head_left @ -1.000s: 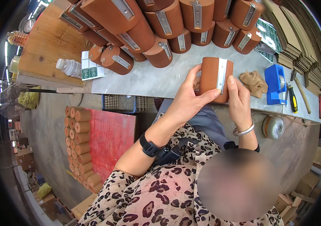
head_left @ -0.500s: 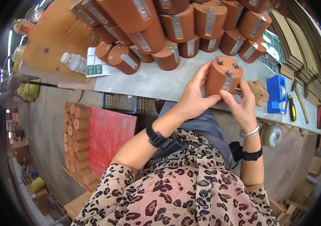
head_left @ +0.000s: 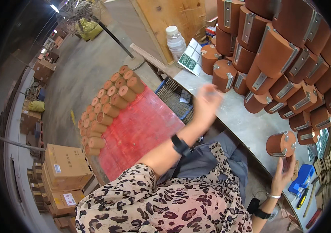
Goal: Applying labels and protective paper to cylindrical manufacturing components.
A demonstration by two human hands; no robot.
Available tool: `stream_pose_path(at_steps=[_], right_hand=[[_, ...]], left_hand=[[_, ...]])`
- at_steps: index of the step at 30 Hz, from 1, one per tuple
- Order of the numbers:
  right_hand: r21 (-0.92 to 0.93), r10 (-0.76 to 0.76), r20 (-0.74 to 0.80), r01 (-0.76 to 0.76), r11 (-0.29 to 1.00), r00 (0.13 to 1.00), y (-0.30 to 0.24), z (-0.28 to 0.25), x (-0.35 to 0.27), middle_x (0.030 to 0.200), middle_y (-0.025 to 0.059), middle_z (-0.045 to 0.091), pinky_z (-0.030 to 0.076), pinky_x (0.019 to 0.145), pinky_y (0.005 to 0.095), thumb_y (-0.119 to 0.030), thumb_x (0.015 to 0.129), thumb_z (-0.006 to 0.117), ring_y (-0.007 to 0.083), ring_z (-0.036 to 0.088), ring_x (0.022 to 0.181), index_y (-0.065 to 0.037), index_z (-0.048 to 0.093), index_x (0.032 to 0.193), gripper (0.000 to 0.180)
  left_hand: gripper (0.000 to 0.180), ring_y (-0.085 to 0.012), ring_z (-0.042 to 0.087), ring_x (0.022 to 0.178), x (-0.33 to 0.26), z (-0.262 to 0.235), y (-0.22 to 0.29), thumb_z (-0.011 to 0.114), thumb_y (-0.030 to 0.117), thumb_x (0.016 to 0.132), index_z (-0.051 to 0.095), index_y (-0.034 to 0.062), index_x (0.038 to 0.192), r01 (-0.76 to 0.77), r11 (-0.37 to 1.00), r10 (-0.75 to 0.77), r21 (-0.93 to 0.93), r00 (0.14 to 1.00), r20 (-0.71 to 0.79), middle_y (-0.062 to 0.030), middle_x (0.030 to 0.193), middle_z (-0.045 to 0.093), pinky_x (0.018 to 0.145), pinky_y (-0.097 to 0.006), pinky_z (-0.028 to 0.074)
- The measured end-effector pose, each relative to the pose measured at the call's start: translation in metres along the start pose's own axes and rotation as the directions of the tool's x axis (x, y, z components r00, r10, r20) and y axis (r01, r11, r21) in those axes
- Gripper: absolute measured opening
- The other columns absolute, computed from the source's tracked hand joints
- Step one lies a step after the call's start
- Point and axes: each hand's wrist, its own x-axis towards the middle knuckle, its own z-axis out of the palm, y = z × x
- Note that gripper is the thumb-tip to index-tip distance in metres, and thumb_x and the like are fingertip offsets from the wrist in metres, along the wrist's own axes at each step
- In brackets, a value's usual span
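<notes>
A reddish-brown cylinder (head_left: pixel 276 144) with metal strips and small metal fittings on its end is on the grey worktable (head_left: pixel 247 130). My right hand (head_left: pixel 283 176) is just below it, thumb and fingers apart, with fingertips at its lower edge; whether they press on it is unclear. My left hand (head_left: pixel 207 101) is raised over the table's front edge, away from the cylinder and smeared by motion. Nothing can be made out in it. Beyond, a high stack of similar cylinders (head_left: pixel 272 56) with metal strips fills the back right.
A white bottle (head_left: pixel 176 46) and a sheet of green-and-white labels (head_left: pixel 190 57) are at the table's far left end. Below sits a blue basket (head_left: pixel 175 97). Plain cylinders (head_left: pixel 111 99) line a red board (head_left: pixel 138 128). A blue tape dispenser (head_left: pixel 302 179) lies right, beside a yellow-black tool (head_left: pixel 302 198).
My left hand has come off the cylinder and swung left. The cylinder is now on the table by my right hand, whose fingers have spread. The view has turned left.
</notes>
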Motion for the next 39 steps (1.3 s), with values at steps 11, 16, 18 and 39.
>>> stream_pose_path(at_steps=[11,16,18,39], right_hand=[[-0.138,0.004,-0.129,-0.022,0.990,0.992,-0.059,0.003,-0.043,0.126,0.0163,0.063,0.045,0.099,0.0317,-0.005,0.099,0.057,0.0214,0.060,0.109,0.005,0.055,0.135,0.038],[-0.010,-0.087,0.211,0.091,0.996,0.974,-0.094,0.057,-0.040,0.121,0.0153,0.065,0.045,0.097,0.0323,-0.007,0.097,0.059,0.0196,0.059,0.110,0.006,0.057,0.129,0.035],[0.007,-0.099,0.395,0.105,0.994,0.914,-0.104,0.074,-0.033,0.126,0.0154,0.061,0.044,0.098,0.0310,-0.010,0.097,0.062,0.0187,0.058,0.113,0.004,0.053,0.126,0.034],[-0.224,-0.480,-0.010,0.466,0.856,0.877,-0.133,0.092,-0.004,0.098,0.0131,0.062,0.045,0.079,0.0391,0.002,0.075,0.076,0.0322,0.055,0.089,-0.002,0.062,0.095,0.025]], left_hand=[[0.013,-0.0161,0.065,0.077,0.106,-0.064,0.005,0.062,0.008,0.096,0.058,-0.0004,0.105,0.238,0.922,-0.306,-0.304,0.931,-0.200,-0.0084,0.094,0.066,0.063,-0.026,0.054],[0.028,-0.0209,0.071,0.090,-0.022,-0.071,0.019,0.061,0.008,0.098,0.058,0.0040,0.125,0.400,0.761,-0.267,-0.511,0.910,0.316,-0.0101,0.109,0.070,0.074,-0.034,0.061],[0.032,-0.0219,0.072,0.094,-0.069,-0.066,0.027,0.060,0.008,0.099,0.056,0.0018,0.129,0.516,0.745,-0.326,-0.423,0.834,0.444,-0.0121,0.112,0.070,0.078,-0.034,0.061],[0.021,-0.0097,0.067,0.088,-0.101,-0.016,0.077,0.063,0.013,0.099,0.063,0.0031,0.118,0.529,0.820,-0.303,-0.218,0.724,0.619,-0.0040,0.105,0.071,0.075,-0.024,0.055]])
